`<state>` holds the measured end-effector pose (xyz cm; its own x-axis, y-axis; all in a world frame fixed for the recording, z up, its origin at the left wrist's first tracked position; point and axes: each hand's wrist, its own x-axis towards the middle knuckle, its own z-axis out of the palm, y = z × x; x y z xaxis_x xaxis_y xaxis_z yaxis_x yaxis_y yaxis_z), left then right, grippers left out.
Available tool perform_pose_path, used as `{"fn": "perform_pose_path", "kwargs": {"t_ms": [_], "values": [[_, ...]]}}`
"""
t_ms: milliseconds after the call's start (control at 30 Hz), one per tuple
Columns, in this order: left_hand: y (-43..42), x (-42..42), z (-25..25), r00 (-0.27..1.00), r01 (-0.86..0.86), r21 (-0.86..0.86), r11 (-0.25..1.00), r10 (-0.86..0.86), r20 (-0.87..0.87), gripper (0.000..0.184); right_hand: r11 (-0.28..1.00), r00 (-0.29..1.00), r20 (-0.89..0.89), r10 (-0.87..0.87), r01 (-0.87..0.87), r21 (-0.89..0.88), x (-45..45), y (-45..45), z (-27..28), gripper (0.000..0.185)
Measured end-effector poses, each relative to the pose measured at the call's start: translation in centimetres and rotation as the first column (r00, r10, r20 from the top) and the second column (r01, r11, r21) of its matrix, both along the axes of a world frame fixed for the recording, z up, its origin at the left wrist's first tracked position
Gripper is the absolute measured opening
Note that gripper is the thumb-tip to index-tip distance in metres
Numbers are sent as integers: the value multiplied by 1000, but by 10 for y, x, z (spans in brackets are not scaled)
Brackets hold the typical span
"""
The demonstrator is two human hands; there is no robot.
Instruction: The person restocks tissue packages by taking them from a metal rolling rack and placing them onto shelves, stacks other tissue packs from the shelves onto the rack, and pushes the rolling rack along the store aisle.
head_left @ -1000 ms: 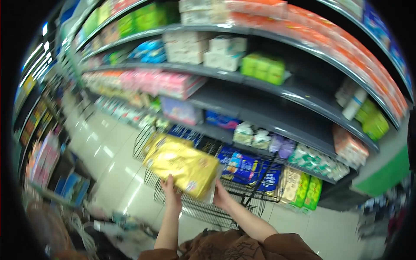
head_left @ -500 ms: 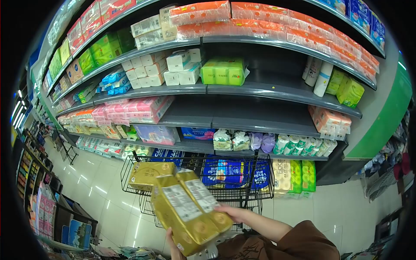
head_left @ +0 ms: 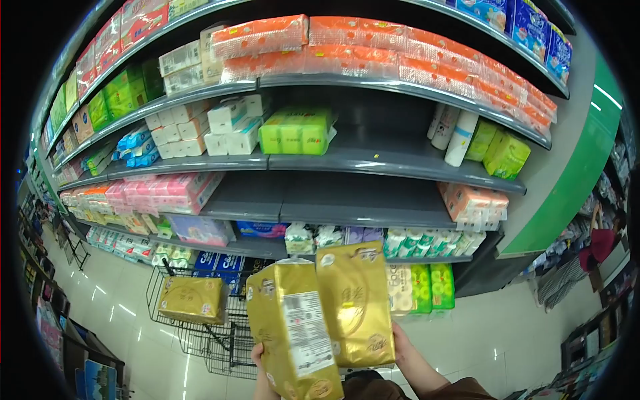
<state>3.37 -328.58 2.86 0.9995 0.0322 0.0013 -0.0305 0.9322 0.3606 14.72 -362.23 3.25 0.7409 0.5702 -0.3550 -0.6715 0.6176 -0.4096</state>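
Two gold tissue packs are held up in front of me, side by side. My left hand [head_left: 259,359] grips the outer side of the left gold tissue pack [head_left: 270,333], which shows a white printed label and leans toward the right one. My right hand [head_left: 402,345] holds the right gold tissue pack [head_left: 357,300] at its lower right edge, its broad front facing me. Most fingers of both hands are hidden behind the packs. Another gold tissue pack [head_left: 191,299] lies in the black wire cart [head_left: 213,347], behind and to the left.
Curved dark shelving [head_left: 360,200] spans the view. Orange tissue packs [head_left: 360,33] line an upper level; a green pack [head_left: 295,131] and white rolls [head_left: 460,138] stand below. Green-and-cream roll packs [head_left: 421,289] sit low at the right. A person [head_left: 567,273] is at the far right.
The two gold packs have turned upright and come apart at the top. My right hand has moved from their upper face to the right pack's outer edge. The view has swung rightward.
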Motion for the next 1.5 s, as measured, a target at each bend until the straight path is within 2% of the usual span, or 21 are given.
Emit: {"fn": "perform_pose_path", "kwargs": {"t_ms": [33, 167, 233, 400, 467, 533, 567, 633, 667, 733, 833, 933, 967, 1000, 1033, 1100, 1200, 1300, 1367, 1467, 1500], "values": [[-8, 13, -2, 999, -40, -17, 999, 41, 28, 83, 983, 993, 113, -36, 55, -174, 13, 3, 30, 59], [-37, 43, 9, 991, -86, -32, 996, 89, 98, 83, 966, 929, 288, -233, 255, -41, 116, -13, 84, 59], [-42, 44, -1, 987, -160, 26, 987, 159, 13, 83, 943, 879, 351, -323, 330, 40, 175, -18, 111, 60], [-69, 43, -19, 927, -357, 94, 929, 365, -86, 81, 936, 761, 561, -327, 181, 300, 404, 24, 197, 50], [-87, 44, -7, 930, -357, 22, 934, 357, -88, 77, 942, 764, 596, -246, 334, -39, 452, 48, 196, 43], [-85, 51, -9, 901, -414, 67, 908, 420, -110, 76, 940, 746, 666, 1, 225, -255, 372, 80, 212, 31], [-86, 57, -13, 884, -446, 82, 892, 453, -116, 76, 920, 607, 738, 296, 26, -390, 335, 83, 211, 34], [-95, 69, -21, 850, -501, 99, 860, 510, -133, 74, 704, 424, 576, 699, -266, -658, 259, 71, 188, 57], [-98, 74, -13, 866, -459, 176, 871, 483, -132, 73, 673, 311, 599, 738, -267, -690, 233, 68, 148, 79], [-97, 93, 23, 897, -354, 329, 876, 417, -145, 71, 670, 233, 630, 741, -324, -668, 178, 56, 110, 95], [-106, 118, 61, 903, -362, 481, 799, 428, -32, 91, 753, 347, 690, 636, -83, -652, 164, 38, 112, 101], [-123, 151, 118, 904, -428, 506, 749, 365, 224, 117, 908, 681, 653, 333, -43, -418, 199, 5, 134, 102], [-126, 156, 127, 904, -402, 585, 704, 408, 129, 122, 932, 775, 581, 248, -27, -362, 221, -9, 129, 99], [-125, 159, 123, 889, -448, 634, 630, 391, 240, 111, 913, 859, 481, 174, 42, -405, 240, -20, 144, 94], [-124, 159, 114, 901, -421, 657, 625, 370, 224, 99, 987, 887, 461, 10, 66, -147, 262, -22, 147, 84], [-125, 151, 92, 928, -354, 652, 670, 338, 157, 82, 969, 819, 557, -135, 226, -98, 304, -20, 193, 68], [-135, 131, 68, 951, -254, 610, 751, 308, 17, 70, 775, 615, 670, -415, 625, -93, 376, 9, 261, 75], [-149, 111, 58, 927, -206, 686, 698, 364, -92, 55, 778, 521, 699, -490, 623, 81, 493, 38, 283, 83], [-152, 97, 45, 882, -216, 690, 691, 441, -165, 50, 686, 622, 713, -324, 674, -276, 539, 60, 282, 83], [-151, 80, 43, 793, -270, 670, 692, 554, -252, 41, 138, 219, 954, 205, 958, -250, 589, 73, 266, 80], [-149, 71, 36, 760, -280, 668, 690, 584, -285, 41, 39, 215, 914, 344, 969, -242, 613, 70, 260, 75]]}}
